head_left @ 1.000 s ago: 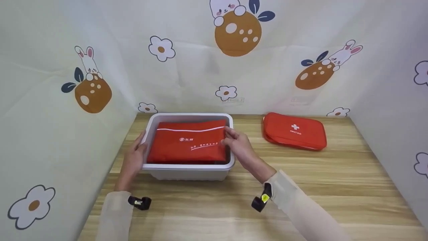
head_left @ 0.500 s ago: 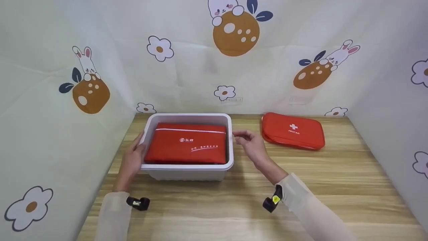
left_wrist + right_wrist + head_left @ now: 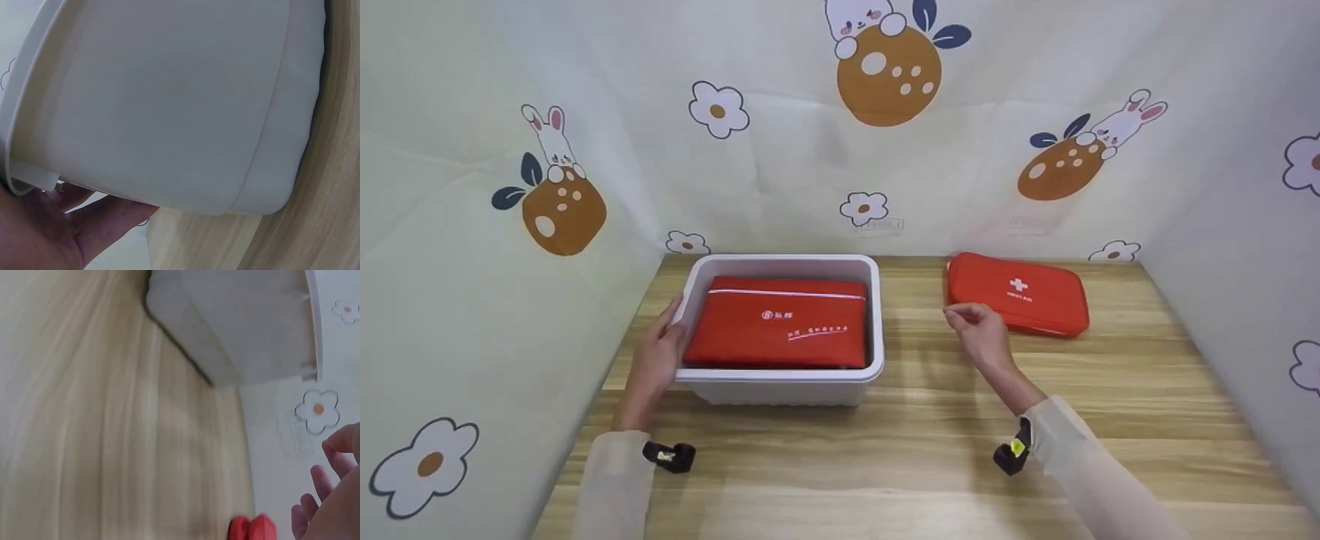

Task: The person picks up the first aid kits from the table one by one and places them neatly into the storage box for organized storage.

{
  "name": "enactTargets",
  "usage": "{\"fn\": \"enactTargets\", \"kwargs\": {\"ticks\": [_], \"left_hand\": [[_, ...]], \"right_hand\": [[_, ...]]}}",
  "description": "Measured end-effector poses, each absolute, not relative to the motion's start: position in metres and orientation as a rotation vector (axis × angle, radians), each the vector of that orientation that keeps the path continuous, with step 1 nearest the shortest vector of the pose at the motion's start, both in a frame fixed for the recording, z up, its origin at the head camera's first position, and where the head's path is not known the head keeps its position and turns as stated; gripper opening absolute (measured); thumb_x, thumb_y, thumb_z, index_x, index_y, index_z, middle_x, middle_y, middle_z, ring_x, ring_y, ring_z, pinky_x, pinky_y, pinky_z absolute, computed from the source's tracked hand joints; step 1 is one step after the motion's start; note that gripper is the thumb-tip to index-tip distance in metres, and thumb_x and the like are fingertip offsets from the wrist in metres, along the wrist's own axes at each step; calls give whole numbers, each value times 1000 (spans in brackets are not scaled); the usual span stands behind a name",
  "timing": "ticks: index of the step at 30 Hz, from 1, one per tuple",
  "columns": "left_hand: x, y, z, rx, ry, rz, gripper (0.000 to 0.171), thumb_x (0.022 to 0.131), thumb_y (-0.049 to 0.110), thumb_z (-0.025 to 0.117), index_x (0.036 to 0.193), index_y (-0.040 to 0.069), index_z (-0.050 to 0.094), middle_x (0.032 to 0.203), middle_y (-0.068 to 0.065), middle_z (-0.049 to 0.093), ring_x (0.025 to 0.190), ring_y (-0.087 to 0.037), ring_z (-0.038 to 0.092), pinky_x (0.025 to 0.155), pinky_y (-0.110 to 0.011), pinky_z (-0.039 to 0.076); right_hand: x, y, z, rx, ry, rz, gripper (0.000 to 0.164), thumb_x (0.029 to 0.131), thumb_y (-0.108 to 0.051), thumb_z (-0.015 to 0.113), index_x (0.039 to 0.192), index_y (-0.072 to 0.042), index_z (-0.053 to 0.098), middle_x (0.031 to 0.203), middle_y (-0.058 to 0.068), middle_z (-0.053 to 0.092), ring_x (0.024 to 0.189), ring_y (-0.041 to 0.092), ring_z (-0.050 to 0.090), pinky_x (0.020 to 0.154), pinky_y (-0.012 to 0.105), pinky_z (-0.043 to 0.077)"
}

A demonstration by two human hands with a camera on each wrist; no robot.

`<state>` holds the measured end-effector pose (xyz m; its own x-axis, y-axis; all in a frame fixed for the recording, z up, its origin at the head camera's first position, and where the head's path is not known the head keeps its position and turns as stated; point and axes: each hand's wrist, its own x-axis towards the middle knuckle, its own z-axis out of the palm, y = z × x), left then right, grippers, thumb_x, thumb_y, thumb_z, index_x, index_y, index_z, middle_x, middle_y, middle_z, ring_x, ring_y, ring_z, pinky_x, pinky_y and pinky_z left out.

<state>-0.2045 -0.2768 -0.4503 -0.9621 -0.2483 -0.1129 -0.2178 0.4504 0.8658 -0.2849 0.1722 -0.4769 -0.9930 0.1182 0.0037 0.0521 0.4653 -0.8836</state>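
A white plastic storage bin [image 3: 780,386] stands on the wooden table, left of the middle. Inside it lies a flat red pouch [image 3: 780,322] with white print and a white line near its far edge. My left hand [image 3: 658,352] holds the bin by its left side; in the left wrist view the fingers [image 3: 115,225] lie along the outer wall below the rim. My right hand [image 3: 981,334] is in the air right of the bin, fingers loosely bent and holding nothing. Just behind it lies a red first aid bag [image 3: 1042,296] with a white cross, its near left corner overlapped by the hand.
The wooden table [image 3: 840,465] runs up to a pale patterned cloth wall [image 3: 795,172] at the back, with similar cloth on both sides. The bin's far edge is close to the back wall.
My right hand has let go of the red pouch's right edge and moved right, out of the bin toward the first aid bag. The pouch now lies flatter. My left hand stays put.
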Motion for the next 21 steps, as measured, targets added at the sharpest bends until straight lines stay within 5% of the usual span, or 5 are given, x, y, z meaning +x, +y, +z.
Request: {"fn": "enactTargets", "kwargs": {"ticks": [6, 15, 21], "left_hand": [[-203, -277, -450, 424, -2655, -1544, 52, 108, 27, 32, 160, 30, 24, 167, -10, 22, 151, -30, 27, 127, -48, 20], [-202, -277, -449, 465, -2683, -1548, 53, 108, 29, 29, 160, 32, 21, 168, -10, 19, 155, -32, 20, 128, -51, 16], [-202, -275, -448, 464, -2681, -1555, 53, 108, 29, 28, 160, 34, 19, 169, -7, 16, 156, -32, 18, 127, -51, 16]], "right_hand": [[-286, 205, -488, -320, -2636, 1546, 31, 97, -19, 65, 122, -1, 67, 119, 16, 67, 94, 20, 58, 73, 22, 47], [-290, 242, -492, -546, -2572, 1462, 67, 95, -34, 67, 145, 0, 39, 148, 23, 36, 130, 36, 43, 111, 47, 42], [-302, 271, -495, -706, -2604, 1378, 81, 93, -44, 66, 152, -3, 28, 150, 24, 30, 134, 38, 35, 115, 50, 37]]}}
